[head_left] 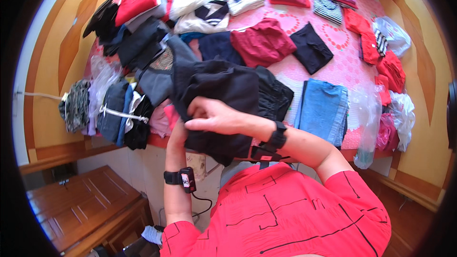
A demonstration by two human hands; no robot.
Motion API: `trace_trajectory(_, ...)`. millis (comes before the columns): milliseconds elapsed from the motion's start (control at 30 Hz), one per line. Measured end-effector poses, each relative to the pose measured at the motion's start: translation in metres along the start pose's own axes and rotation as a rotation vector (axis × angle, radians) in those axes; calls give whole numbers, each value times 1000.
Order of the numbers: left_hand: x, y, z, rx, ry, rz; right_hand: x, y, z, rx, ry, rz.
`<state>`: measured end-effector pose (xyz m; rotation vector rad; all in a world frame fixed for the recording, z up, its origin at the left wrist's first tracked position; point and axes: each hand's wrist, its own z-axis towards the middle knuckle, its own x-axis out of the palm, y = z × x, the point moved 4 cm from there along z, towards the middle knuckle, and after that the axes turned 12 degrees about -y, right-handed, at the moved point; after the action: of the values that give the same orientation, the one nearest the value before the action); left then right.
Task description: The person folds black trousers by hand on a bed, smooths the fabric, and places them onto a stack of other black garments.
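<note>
A black garment (225, 85) lies in front of me, partly folded, its near edge hanging at the bed's front edge. My right hand (214, 116) reaches across to the garment's left side. Its fingers are curled on the dark cloth, with the thumb below them. My left arm comes up from below to the same side. Of my left hand (179, 128) only the blurred wrist part shows; its fingers are hidden at the cloth. Black gathered fabric (274, 92) sticks out to the right of the garment. A dark grey garment with a patterned inset (157, 85) lies at its left.
A pink patterned bed cover (282, 69) carries several clothes. Folded blue jeans (321, 109), black folded cloth (311, 48) and a maroon garment (264, 43) lie around. A tied bundle (116, 114) sits left, plastic bags (369, 125) right. A wooden cabinet (84, 203) stands lower left.
</note>
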<state>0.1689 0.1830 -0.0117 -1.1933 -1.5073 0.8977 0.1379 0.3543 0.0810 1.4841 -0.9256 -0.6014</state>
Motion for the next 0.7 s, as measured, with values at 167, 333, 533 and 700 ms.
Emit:
trace_trajectory(167, -151, 41, -77, -390, -315, -378, 65, -76, 19, -336, 67, -469)
trace_trajectory(333, -177, 81, -132, -353, -474, -427, 30, -124, 10, -240, -126, -502)
trace_trajectory(533, -140, 95, -141, -158, -606, -560, -19, -104, 71, -482, -428, -921)
trace_trajectory(700, -114, 79, -116, -70, -801, -204, -26, -133, 125, -163, -83, -850)
